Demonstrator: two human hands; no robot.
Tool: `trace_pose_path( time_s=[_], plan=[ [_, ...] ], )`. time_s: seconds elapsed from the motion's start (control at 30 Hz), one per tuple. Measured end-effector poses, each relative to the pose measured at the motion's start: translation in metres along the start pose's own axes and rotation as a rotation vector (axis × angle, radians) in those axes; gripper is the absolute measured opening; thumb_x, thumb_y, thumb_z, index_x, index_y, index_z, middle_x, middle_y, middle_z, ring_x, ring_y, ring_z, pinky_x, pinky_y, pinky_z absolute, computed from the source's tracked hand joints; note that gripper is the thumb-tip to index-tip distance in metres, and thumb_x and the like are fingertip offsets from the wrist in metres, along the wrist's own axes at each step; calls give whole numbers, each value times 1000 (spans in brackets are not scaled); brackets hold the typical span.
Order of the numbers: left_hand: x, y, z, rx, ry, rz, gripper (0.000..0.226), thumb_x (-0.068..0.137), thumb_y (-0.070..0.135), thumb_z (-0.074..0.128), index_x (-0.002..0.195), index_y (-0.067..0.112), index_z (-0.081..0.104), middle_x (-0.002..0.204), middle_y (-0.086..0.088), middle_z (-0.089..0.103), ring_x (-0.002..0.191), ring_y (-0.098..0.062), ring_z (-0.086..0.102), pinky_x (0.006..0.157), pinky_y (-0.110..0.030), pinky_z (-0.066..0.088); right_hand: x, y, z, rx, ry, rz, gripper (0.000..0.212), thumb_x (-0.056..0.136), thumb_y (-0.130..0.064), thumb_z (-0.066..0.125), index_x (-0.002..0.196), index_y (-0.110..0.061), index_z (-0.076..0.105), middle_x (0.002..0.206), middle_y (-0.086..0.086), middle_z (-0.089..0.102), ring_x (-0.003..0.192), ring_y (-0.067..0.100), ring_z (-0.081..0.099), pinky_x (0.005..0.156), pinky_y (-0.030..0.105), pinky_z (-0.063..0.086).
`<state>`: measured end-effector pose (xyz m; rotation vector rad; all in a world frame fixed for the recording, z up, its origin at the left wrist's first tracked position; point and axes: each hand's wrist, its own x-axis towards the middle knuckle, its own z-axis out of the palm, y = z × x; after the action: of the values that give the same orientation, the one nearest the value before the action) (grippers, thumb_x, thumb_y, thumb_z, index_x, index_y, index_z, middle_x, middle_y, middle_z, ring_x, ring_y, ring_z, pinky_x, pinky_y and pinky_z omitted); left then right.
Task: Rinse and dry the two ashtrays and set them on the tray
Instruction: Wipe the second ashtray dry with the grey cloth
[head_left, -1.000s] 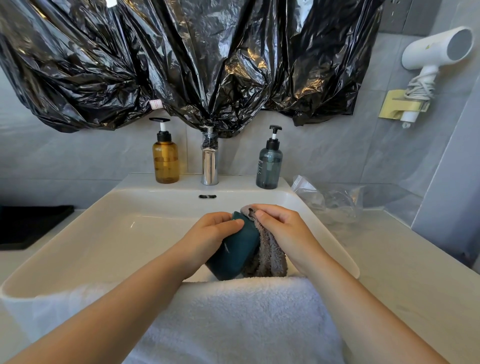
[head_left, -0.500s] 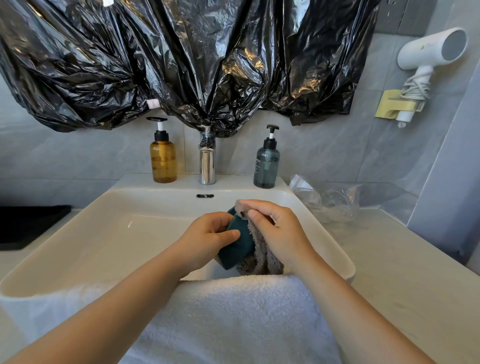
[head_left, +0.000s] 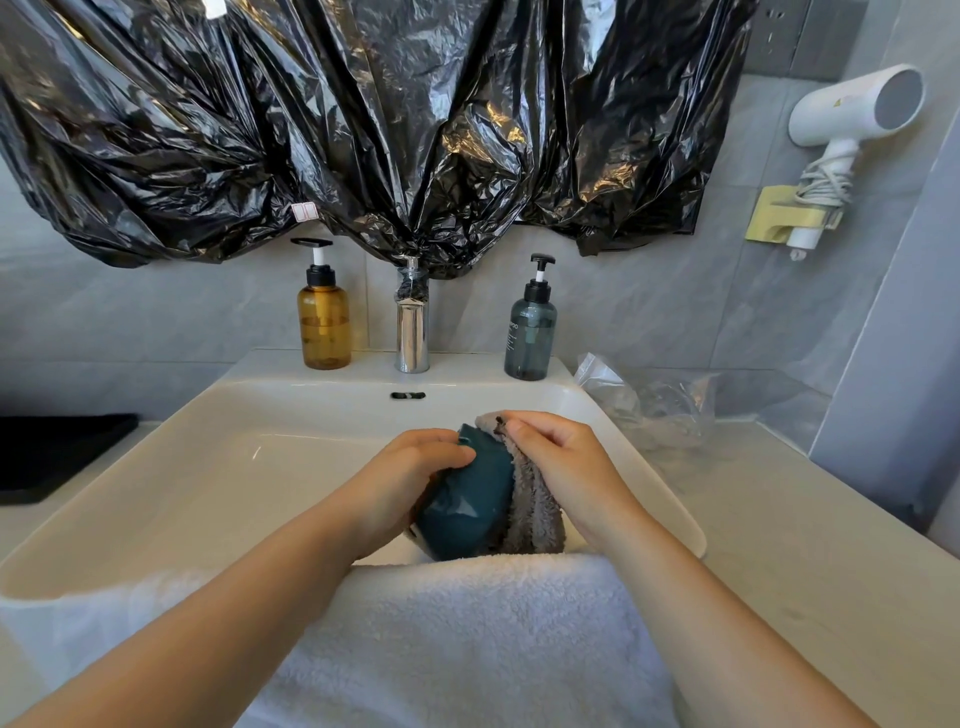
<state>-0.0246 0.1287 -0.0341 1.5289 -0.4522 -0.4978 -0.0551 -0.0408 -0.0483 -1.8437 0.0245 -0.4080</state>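
Observation:
A dark teal ashtray (head_left: 470, 501) stands on edge over the white sink (head_left: 208, 467), near its front right. My left hand (head_left: 410, 478) grips the ashtray from the left. My right hand (head_left: 566, 467) presses a grey fluffy cloth (head_left: 535, 512) against the ashtray's right side, fingers closed on the cloth's top. A black tray (head_left: 52, 452) lies on the counter at the far left. A second ashtray is not in sight.
A white towel (head_left: 441, 639) drapes over the sink's front rim. The chrome tap (head_left: 412, 332) stands between an amber pump bottle (head_left: 323, 319) and a grey-blue pump bottle (head_left: 531, 332). A crumpled clear plastic bag (head_left: 649, 405) lies right of the sink. Black plastic sheeting (head_left: 363, 119) hangs above.
Both hands, with the ashtray and cloth, shifted slightly over the sink. More of the ashtray's teal side shows now than half a second ago.

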Motion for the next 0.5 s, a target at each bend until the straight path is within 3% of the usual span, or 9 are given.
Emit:
trace_pose_path(
  time_s=[0.17,0.33,0.43,0.5],
  plan=[
    [-1,-1,-1,131,103,54,17,93,10,52,89,5,67,77,-10,67,66,-18,61,64,-25,46,-3,-6,3,-63,4,-75,27,97,-20,54,120,-19,68,120,-9,68,114,5,59,104,30,45],
    [-1,-3,-1,180,53,118,20,94,4,49,95,8,68,85,-6,72,79,-18,66,74,-25,51,2,0,-1,-10,131,21,24,99,-22,52,113,-19,71,112,-7,70,108,13,62,103,38,47],
    [-1,-2,-2,171,62,138,24,95,0,46,99,12,66,86,-1,72,78,-12,68,65,-17,52,-3,-1,-3,-43,166,-110,26,97,-18,55,119,-21,69,113,-13,68,111,5,60,101,26,46],
    [1,-4,-4,180,62,146,23,95,-1,47,102,11,66,93,-5,72,87,-18,68,75,-24,54,-7,-3,0,-114,115,-219,27,95,-16,57,119,-24,69,117,-15,68,112,-1,59,98,17,45]
  ],
)
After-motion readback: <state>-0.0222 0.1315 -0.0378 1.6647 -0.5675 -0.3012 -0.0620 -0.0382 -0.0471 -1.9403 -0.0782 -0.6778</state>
